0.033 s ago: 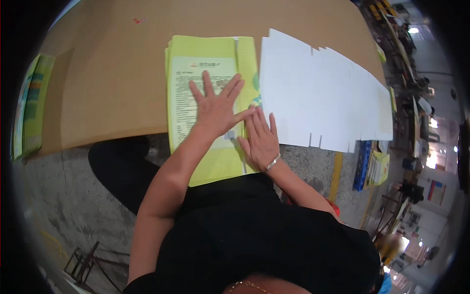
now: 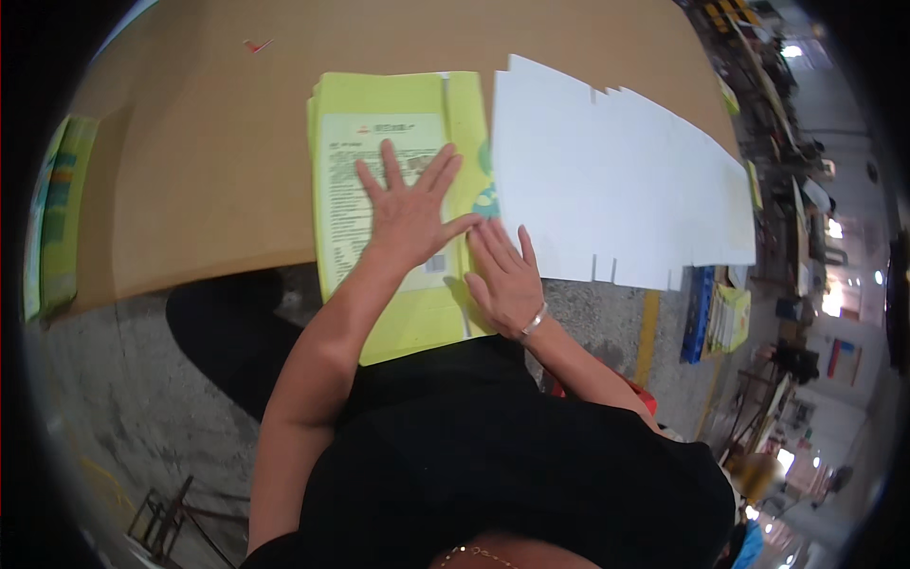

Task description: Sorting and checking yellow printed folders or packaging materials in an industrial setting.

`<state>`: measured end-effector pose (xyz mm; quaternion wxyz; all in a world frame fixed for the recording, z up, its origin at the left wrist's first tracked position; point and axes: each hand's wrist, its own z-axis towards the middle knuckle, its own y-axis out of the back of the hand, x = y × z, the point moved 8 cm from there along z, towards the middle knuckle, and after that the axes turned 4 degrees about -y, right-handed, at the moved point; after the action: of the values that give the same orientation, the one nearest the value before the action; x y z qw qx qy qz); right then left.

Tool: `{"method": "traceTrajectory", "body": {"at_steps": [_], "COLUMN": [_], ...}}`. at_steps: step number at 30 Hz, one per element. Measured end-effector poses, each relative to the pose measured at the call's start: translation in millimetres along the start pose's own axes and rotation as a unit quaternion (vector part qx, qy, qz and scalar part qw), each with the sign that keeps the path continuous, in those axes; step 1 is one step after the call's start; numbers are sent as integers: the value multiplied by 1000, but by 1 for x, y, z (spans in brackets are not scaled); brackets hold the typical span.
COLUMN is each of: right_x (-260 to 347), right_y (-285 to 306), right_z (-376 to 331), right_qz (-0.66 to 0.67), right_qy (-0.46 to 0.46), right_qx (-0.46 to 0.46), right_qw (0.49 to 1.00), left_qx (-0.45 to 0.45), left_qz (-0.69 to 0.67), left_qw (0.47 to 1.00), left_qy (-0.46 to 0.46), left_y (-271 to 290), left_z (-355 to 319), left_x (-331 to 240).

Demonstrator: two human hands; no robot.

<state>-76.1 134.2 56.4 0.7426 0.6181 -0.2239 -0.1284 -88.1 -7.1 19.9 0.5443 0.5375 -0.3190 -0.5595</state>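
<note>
A stack of flat yellow-green printed card pieces (image 2: pixel 379 93) lies in front of me, its near end jutting past the table edge over my lap. The top piece has a pale panel of small print, and a strip along its right side is folded over. My left hand (image 2: pixel 409 213) presses flat on the printed panel with fingers spread. Flat on the folded right strip rests my right hand (image 2: pixel 507 284), its fingers stretched out and its fingertips by my left thumb. Neither hand grips anything.
White card blanks (image 2: pixel 607 180) lie overlapped to the right, beside the stack. More yellow-green pieces (image 2: pixel 62 223) stand at the brown table's (image 2: pixel 209 171) left end. A red scrap (image 2: pixel 256 45) lies at the back. A blue crate (image 2: pixel 699 313) is below on the right.
My right hand has slid slightly toward me and to the right along the folded strip. My left hand stays on the panel. The whole view has shifted a little.
</note>
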Motion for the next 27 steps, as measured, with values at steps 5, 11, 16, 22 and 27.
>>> {"method": "traceTrajectory", "body": {"at_steps": [5,11,16,22,27], "right_x": [-124,-155,-233,-273,-157], "right_y": [6,-57,25,43,56], "right_z": [-117,-142,-147,-191,-77], "right_qz": [351,680,408,225,-42], "right_qy": [-431,-561,-514,-600,-281], "right_qx": [-40,-175,-379,-281,-24], "right_qw": [830,438,653,715,959], "left_qx": [38,66,70,86,72], "left_qz": [6,-7,-20,-8,6], "left_qw": [999,998,997,996,997], "left_qy": [4,19,20,22,24], "left_y": [9,12,11,10,11], "left_z": [3,3,4,6,5], "left_x": [-4,-6,-9,-9,-4]}}
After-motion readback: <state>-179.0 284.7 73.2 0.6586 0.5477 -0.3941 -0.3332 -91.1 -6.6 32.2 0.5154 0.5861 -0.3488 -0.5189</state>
